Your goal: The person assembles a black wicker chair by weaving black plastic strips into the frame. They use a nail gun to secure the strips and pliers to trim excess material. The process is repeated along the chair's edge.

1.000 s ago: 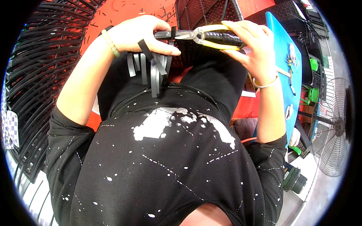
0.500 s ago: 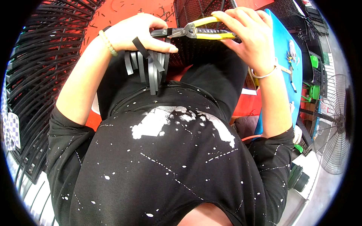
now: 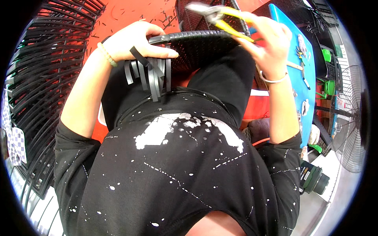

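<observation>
Yellow-handled cutters (image 3: 214, 15) held; tiny lettering (image 3: 304, 173) on dark device (image 3: 316, 181)

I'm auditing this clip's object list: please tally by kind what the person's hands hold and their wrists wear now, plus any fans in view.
Yellow-handled snips in the right hand: 1
Black woven panel in the left hand: 1
Beaded bracelet: 1
Bangle: 1
Fan: 1
Total: 5, excluding the dark strips hanging at the left hand, too overlapped to count.

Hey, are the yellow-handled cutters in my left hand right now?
No, your right hand holds the yellow-handled cutters, while dark strips hang below your left hand.
</observation>
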Demonstrator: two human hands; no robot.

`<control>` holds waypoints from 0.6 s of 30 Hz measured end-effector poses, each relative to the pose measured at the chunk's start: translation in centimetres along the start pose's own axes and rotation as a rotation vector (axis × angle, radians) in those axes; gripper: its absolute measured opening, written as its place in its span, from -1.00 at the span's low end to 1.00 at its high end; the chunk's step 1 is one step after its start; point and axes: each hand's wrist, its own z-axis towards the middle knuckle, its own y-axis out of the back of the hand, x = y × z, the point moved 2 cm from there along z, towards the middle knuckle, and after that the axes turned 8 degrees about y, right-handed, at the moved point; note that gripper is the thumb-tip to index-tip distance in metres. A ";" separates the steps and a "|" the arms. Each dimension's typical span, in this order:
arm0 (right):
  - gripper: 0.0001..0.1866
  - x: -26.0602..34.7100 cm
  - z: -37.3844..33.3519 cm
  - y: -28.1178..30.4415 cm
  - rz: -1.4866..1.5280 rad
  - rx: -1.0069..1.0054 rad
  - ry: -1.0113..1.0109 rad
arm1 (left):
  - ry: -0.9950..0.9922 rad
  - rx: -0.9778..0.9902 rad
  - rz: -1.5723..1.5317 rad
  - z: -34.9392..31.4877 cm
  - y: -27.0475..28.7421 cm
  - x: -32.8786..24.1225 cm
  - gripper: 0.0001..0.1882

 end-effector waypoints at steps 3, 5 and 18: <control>-0.32 -3.5 -4.5 1.1 0.022 -0.154 -0.206 | -0.073 -0.079 -0.071 0.0 -0.5 0.6 -0.52; -0.30 -4.6 -9.5 2.3 -0.081 -0.141 -0.481 | -0.094 -0.079 -0.097 0.2 -0.5 0.5 -0.54; 0.09 -9.0 -39.5 6.1 -0.650 0.618 -1.519 | -0.255 -0.153 -0.073 0.2 -0.6 1.2 -0.70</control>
